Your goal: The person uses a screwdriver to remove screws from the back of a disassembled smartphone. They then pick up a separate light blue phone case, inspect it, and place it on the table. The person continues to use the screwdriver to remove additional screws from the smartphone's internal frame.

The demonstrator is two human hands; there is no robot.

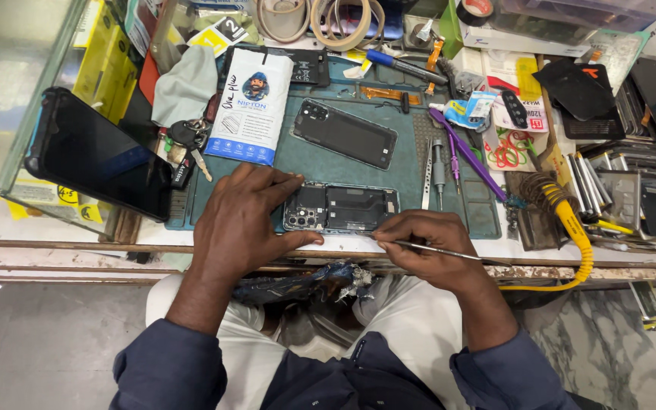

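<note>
We note a matt teal rubbery work mat (411, 171); glossy dark glass on the large phone (96, 156); bare metal and plastic inside the opened phone (341, 208); a slim shiny metal tool (438, 251); soft grey cloth (185, 85); a glossy paper pouch (252, 106).

- Left hand (241, 220) pressed flat beside opened phone (341, 209), steadying it on green mat (411, 171).
- Right hand (430, 243) pinching thin metal tool (438, 250) at phone's lower edge.
- Detached back cover (345, 134) farther up mat.
- Cluttered counter (55, 220).
</note>
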